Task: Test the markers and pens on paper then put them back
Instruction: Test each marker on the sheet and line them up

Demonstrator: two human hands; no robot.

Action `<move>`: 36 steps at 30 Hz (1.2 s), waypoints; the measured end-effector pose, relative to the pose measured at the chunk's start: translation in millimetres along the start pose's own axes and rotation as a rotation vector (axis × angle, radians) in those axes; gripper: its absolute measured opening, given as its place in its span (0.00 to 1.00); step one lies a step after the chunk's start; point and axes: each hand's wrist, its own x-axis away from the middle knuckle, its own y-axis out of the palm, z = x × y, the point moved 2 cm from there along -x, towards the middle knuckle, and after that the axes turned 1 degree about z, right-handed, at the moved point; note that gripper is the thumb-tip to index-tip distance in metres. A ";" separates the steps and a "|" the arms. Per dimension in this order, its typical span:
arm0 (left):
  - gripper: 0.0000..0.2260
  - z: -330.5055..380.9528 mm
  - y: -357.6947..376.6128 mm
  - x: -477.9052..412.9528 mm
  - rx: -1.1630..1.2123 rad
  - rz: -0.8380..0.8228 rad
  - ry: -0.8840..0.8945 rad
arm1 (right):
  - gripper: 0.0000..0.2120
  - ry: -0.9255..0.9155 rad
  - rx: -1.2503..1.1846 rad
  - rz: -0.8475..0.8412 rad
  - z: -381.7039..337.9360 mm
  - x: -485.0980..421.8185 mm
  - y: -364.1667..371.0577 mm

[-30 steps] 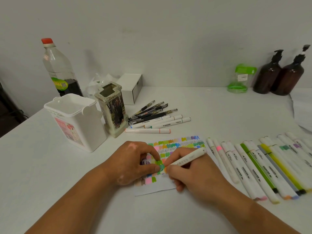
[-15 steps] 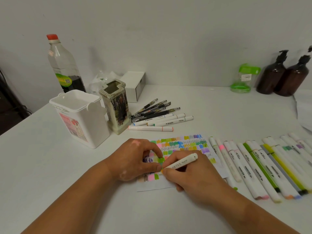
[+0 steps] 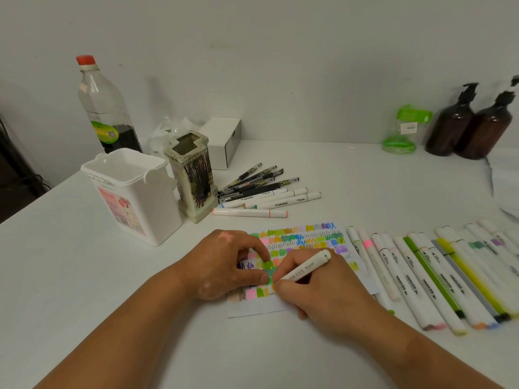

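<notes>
Two hands, one swatch-covered white paper sheet [image 3: 309,237].
My right hand [image 3: 323,293] grips one white marker [image 3: 304,269], tip on the sheet; my left hand [image 3: 224,265] presses it to the desk [image 3: 84,276] — four capped white markers [image 3: 269,202] lie beyond, two brown pump bottles [image 3: 449,130] far right.

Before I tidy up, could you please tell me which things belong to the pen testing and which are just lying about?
Job: held marker, paper, marker row, pen pile, white tub, ceramic holder.
Lying about: plastic bottle, white box, green-lidded jar, brown pump bottles.
</notes>
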 end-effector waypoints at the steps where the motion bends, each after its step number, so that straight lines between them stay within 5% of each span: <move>1: 0.16 0.0 0.1 0.0 0.002 -0.003 -0.003 | 0.09 -0.005 0.008 -0.005 -0.4 0.1 0.3; 15: 0.17 0.4 0.9 -0.6 0.005 0.001 -0.001 | 0.08 0.017 0.048 0.019 2.5 -2.0 1.4; 19: 0.13 1.3 0.7 -1.0 0.069 0.061 -0.030 | 0.10 0.046 -0.238 0.111 6.6 -4.1 -6.4; 22: 0.03 -2.7 -7.6 -1.4 0.331 0.243 -0.093 | 0.08 0.039 -0.472 0.215 9.1 -7.2 -20.7; 26: 0.07 -4.3 -13.0 1.7 0.615 0.305 -0.067 | 0.10 0.006 -0.524 0.293 11.7 -8.7 -33.6; 36: 0.09 10.6 -8.3 4.3 0.577 0.225 -0.022 | 0.03 -0.034 -0.676 0.314 11.4 -10.3 -40.4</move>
